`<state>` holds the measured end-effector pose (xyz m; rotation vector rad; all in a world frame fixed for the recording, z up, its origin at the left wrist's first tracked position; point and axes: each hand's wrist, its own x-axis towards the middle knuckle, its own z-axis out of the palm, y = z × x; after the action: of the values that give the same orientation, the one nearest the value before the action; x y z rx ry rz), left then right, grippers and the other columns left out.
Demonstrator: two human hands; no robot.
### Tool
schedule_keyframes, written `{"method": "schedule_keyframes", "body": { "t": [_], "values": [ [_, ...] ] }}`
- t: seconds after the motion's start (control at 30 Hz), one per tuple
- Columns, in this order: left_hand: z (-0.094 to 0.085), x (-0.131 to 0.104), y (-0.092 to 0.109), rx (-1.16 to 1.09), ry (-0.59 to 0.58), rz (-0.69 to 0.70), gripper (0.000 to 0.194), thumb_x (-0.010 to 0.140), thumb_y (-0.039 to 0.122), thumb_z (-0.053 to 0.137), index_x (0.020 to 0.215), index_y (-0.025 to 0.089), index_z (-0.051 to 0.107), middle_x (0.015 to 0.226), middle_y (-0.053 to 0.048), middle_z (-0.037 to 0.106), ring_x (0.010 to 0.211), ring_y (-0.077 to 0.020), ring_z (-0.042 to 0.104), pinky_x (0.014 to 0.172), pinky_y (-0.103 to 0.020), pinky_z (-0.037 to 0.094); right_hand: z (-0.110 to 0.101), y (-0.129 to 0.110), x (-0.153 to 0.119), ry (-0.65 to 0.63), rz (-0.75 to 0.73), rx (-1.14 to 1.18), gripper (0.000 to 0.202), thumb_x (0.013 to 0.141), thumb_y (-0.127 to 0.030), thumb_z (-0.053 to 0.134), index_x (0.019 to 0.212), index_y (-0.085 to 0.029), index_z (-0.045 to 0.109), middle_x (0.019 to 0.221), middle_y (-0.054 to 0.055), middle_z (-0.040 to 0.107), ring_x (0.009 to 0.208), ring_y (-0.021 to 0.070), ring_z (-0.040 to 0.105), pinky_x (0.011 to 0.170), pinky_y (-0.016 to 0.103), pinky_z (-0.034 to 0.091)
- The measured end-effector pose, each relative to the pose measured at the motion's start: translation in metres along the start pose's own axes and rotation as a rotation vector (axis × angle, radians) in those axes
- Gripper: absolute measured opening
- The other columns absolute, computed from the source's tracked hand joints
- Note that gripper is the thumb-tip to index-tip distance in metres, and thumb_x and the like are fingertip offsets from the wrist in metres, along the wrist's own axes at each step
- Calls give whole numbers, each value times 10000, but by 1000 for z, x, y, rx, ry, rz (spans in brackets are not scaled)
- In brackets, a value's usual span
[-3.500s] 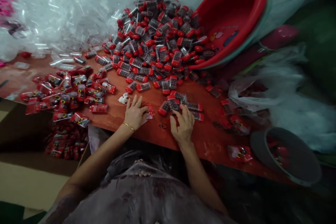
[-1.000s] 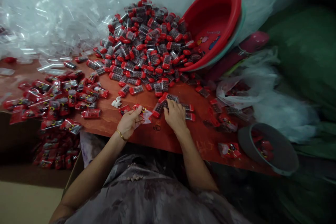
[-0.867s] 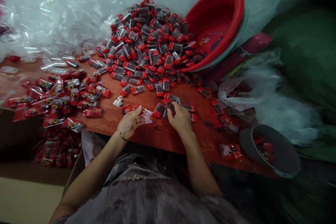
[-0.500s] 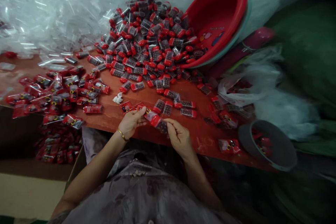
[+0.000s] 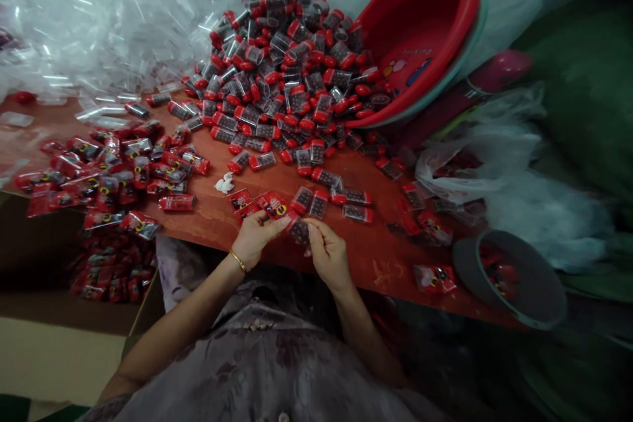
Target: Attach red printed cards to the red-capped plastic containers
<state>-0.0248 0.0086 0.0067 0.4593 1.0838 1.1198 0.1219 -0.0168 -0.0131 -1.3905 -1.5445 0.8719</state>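
Note:
Between my two hands, over the front edge of the table, is a small clear case with a red end and dark contents (image 5: 299,229). My left hand (image 5: 254,235) pinches its red left end. The thumb and fingers of my right hand (image 5: 328,254) close on its other end. Flat red printed packets (image 5: 271,203) lie just beyond my left fingertips. Several similar red-capped cases (image 5: 319,203) rest beyond my right hand, and a large heap of them (image 5: 297,79) stands farther back.
Wrapped red packets (image 5: 106,178) are piled at the left, above an open box (image 5: 49,316) with more. Clear plastic pieces (image 5: 113,20) fill the back left. At the right are a tilted red basin (image 5: 420,13), plastic bags (image 5: 539,211) and a grey bowl (image 5: 524,277).
My hands have drawn closer together around the case, my left fingers moving right onto its end. More of the printed packets now shows beyond them. The view has shifted slightly.

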Motion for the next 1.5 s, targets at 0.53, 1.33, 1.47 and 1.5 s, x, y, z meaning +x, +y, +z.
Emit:
{"method": "schedule_keyframes", "body": {
  "t": [0.53,1.33,1.47,1.5],
  "values": [
    [4,-1,-4,-60,-114,54,385,528,365,823,815,136,704,742,-35,698,657,-128,609,632,-244,473,37,-9,0,106,153,221,268,906,-413,388,934,-206,556,604,-30,571,413,103,494,440,233,438],
    [-13,-9,-9,-71,-35,209,396,641,523,715,654,139,622,548,35,536,476,-53,447,467,-186,375,42,-23,-5,48,169,353,223,837,-406,536,830,-183,547,519,-51,596,402,99,554,441,211,461],
    [-13,-11,-20,8,-74,161,414,652,529,700,652,124,617,484,50,499,408,-41,409,410,-179,324,46,-21,-1,80,177,358,234,815,-424,563,814,-191,548,545,-48,607,419,101,566,427,205,463],
    [-13,-12,-20,7,-81,152,416,648,528,704,644,122,611,480,51,497,400,-41,411,406,-179,326,46,-21,1,72,182,369,235,809,-427,570,813,-192,550,558,-45,615,424,102,569,426,205,464]
  ]
}}
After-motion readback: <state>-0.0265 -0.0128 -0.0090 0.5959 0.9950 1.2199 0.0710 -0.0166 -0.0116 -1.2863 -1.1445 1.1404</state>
